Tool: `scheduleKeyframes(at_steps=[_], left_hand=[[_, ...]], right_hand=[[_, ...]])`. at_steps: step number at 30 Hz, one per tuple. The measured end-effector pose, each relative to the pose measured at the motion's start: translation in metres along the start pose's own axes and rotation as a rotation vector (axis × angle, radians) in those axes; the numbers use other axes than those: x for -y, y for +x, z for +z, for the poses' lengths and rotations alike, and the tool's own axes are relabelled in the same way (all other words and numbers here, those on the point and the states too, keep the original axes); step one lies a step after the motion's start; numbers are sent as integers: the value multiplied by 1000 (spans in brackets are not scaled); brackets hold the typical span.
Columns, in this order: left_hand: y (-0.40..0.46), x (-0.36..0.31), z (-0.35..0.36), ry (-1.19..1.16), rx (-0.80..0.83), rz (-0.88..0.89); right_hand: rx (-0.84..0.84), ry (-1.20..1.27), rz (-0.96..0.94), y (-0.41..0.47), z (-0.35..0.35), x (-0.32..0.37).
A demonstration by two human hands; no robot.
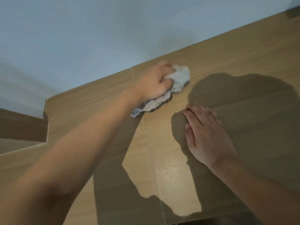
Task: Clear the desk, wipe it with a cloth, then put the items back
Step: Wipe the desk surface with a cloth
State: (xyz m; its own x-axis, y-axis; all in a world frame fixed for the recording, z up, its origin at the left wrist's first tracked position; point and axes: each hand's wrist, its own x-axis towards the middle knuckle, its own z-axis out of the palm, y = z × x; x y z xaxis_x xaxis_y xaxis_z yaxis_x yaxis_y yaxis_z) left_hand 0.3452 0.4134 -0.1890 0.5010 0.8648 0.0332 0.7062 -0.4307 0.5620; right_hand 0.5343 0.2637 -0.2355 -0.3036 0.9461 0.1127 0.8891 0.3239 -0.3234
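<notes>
A soft, light, crumpled cloth (174, 85) is pinched in the left grip (155, 82) and pressed on the counter (243, 65) near its back edge, best held bunched at its middle, while the right grip (206, 132), spread flat, is rested nearby.
</notes>
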Motion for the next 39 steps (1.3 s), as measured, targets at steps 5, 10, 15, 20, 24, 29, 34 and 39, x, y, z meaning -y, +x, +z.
scheduleKeyframes(at_steps=[5,10,15,20,24,29,34,39], left_hand=[[-2,27,12,350,-352,-296],[-57,-25,43,121,-157,92],[-129,-7,20,68,-385,-112],[-156,-26,44,208,-424,-361],[-204,-108,97,89,-295,-142],[-245,-171,113,-225,-85,-16],[-234,-80,54,130,-565,-615],[-248,-127,136,95,-362,-622]], right_hand=[[-3,-12,4,-2,1,0],[-2,2,-5,-1,0,-1],[30,-14,-13,0,-2,-2],[39,-44,-27,-1,-1,-2],[-1,-14,-45,1,0,-4],[9,56,-34,2,-2,-6],[10,37,-29,0,-2,-4],[-6,104,-25,-1,-1,-6]])
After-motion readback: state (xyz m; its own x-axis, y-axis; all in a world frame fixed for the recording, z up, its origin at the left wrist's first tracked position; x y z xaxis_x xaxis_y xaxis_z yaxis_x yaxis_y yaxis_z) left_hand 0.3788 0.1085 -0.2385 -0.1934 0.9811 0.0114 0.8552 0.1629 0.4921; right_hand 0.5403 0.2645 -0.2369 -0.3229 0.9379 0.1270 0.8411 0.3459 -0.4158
